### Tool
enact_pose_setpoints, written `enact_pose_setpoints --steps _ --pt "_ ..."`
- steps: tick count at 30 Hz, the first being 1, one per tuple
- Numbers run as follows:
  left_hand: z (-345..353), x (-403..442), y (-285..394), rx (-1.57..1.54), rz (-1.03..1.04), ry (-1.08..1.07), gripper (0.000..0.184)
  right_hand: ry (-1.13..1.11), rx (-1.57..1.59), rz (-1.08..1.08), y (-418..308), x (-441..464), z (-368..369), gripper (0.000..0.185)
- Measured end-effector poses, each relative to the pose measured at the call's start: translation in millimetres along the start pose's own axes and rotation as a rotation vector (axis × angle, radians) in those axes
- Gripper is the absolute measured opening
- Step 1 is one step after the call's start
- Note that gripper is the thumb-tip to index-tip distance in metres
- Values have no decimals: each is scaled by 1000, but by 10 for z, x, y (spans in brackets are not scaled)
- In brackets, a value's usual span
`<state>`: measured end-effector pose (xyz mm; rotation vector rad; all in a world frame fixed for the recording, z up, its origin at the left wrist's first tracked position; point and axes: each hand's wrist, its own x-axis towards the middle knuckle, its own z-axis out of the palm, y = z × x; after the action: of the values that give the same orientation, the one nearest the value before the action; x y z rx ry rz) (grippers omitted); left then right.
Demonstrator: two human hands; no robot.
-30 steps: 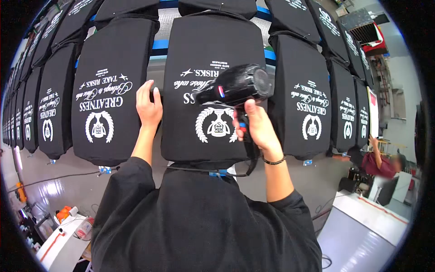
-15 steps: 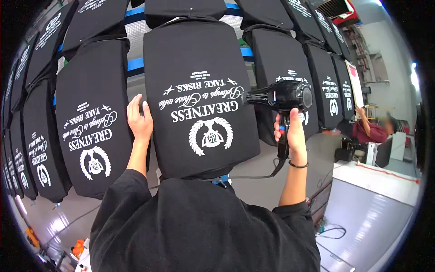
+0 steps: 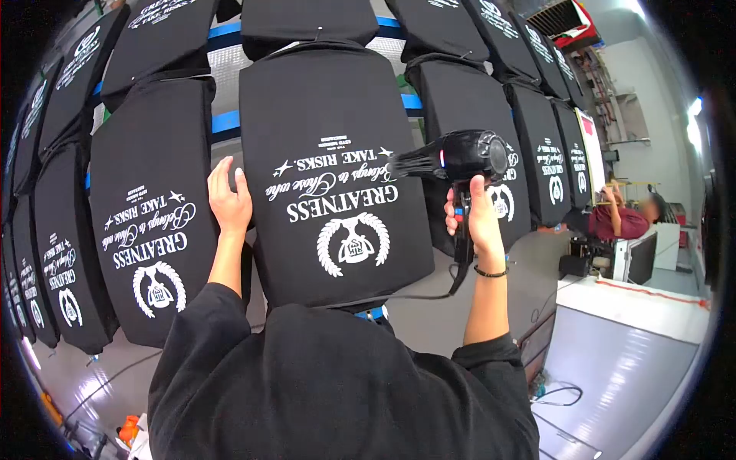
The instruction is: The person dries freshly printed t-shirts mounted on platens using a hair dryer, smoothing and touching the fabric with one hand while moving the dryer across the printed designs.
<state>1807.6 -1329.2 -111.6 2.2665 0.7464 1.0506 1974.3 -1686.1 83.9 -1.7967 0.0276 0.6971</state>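
Note:
In the head view, a black T-shirt [image 3: 330,115] with a white print reading GREATNESS is stretched over a board in front of me. My right hand [image 3: 473,218] is wrapped round the handle of a black hair dryer [image 3: 468,156]. The dryer's nozzle points left, over the right part of the print. My left hand [image 3: 230,196] is by the shirt's left edge, fingers extended and holding nothing; whether it touches the cloth I cannot tell. The dryer's cord [image 3: 399,297] runs left past the board's near end.
More boards carry similar printed shirts, one [image 3: 153,192] at left and one [image 3: 468,115] at right, with another row behind. Blue rails [image 3: 226,121] run between rows. At far right a person in a maroon top [image 3: 625,222] stands near a white-topped counter [image 3: 629,307].
The hair dryer in my right hand has moved slightly left, its nozzle now further over the print. The person at far right has shifted their arms. The camera view has shifted a little.

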Motion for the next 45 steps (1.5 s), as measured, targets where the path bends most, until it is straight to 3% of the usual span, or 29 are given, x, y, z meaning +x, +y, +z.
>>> enact_pose_setpoints --steps 9,14,18,25,27,29,32,36,39,43,45 --pt "-161 -103 -13 -44 -38 78 25 -419 37 -26 -38 -117 985 70" --pt "-246 -81 34 -72 -42 133 23 -493 62 -30 -41 -110 1425 66" --pt "-212 -89 28 -78 -49 121 24 -469 19 -42 -103 -93 1483 67" --pt "-132 -53 -37 -92 -58 96 23 -174 -46 -112 -214 -84 655 60" --pt "-80 -54 -103 -92 -73 68 23 -95 238 71 -168 -60 356 60" --pt "-70 -9 -64 -87 -81 50 24 -50 244 42 -107 -38 116 63" --pt "-35 73 -14 -84 -88 44 25 108 -101 -111 -102 15 30 69" --pt "22 119 -2 -95 -85 41 25 64 135 5 -93 71 76 67" --pt "-1 81 -9 -88 -85 33 25 32 -69 -84 -111 92 418 65" --pt "-93 63 64 -73 -98 66 25 -201 114 2 -110 124 882 59" --pt "-134 38 60 -65 -116 79 26 -271 11 -35 -168 85 1139 59"
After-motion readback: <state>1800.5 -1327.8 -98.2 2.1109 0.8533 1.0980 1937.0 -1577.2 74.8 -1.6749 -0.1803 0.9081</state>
